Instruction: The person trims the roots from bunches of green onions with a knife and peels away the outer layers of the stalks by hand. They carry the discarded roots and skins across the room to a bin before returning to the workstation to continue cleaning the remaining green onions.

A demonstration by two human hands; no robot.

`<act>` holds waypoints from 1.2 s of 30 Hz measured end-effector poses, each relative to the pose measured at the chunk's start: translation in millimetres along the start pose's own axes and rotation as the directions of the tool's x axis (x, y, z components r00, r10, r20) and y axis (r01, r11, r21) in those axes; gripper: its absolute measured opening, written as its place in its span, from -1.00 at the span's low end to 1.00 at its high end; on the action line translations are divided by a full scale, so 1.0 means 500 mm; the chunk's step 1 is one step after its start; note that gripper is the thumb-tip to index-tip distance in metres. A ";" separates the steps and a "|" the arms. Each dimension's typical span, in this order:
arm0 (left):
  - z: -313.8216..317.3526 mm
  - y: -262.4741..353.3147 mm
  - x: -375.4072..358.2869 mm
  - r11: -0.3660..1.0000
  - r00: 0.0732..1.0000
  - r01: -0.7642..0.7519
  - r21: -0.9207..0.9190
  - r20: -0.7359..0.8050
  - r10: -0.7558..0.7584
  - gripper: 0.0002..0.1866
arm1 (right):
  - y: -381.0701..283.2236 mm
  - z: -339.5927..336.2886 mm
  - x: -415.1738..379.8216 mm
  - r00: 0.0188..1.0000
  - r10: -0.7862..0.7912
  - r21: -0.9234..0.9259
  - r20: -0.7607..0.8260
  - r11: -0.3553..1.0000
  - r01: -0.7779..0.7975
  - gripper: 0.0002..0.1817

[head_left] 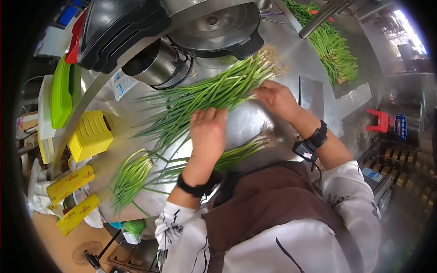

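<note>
A large pile of scallions (pixel 214 86) lies across the metal table, roots toward the right and green tops toward the left. My left hand (pixel 208 129) rests at the pile's near edge, its fingers closed over the green stalks. Close to the root end, my right hand (pixel 276 101) pinches the pale end of a scallion between thumb and fingers. Nearer my body is a smaller bunch of scallions (pixel 236 154), partly hidden behind my left forearm. Another bundle of scallions (pixel 134 175), with its pale ends trimmed, lies at the left.
Behind the pile stand a lidded metal pot (pixel 214 22) and a steel canister (pixel 157 63). A dark-handled knife (pixel 311 95) lies on the right. Yellow boxes (pixel 70 184) and a yellow bin (pixel 91 135) sit at the left. More greens (pixel 332 52) lie beyond at the upper right.
</note>
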State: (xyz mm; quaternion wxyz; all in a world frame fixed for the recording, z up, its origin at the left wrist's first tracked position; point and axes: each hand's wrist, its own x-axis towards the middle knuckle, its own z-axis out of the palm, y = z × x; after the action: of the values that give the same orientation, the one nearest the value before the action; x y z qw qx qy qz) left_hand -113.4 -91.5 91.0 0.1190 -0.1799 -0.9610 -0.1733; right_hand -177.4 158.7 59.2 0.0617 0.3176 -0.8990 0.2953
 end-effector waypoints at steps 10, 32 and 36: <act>0.104 0.018 -0.033 0.982 0.991 -0.116 -0.147 0.056 0.125 -0.66 | 0.066 0.077 -0.061 0.999 0.029 -0.185 -0.017 0.982 -0.032 -0.84; -0.320 0.064 -0.077 1.000 0.951 0.021 0.023 0.308 -0.027 -0.63 | -0.140 -0.157 -0.052 0.945 0.129 0.630 0.302 0.717 -0.299 -0.86; -0.136 -0.003 -0.198 0.997 0.917 0.052 -0.065 0.397 -0.022 -0.61 | -0.104 0.003 -0.138 0.888 0.212 0.359 0.409 0.857 -0.370 -0.89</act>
State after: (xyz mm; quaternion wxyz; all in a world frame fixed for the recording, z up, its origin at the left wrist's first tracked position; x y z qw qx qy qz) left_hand -13.0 -148.4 123.6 -0.0879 -0.1973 -0.9613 -0.1711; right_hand -90.9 162.2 63.1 -0.2190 0.2294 -0.8460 0.4286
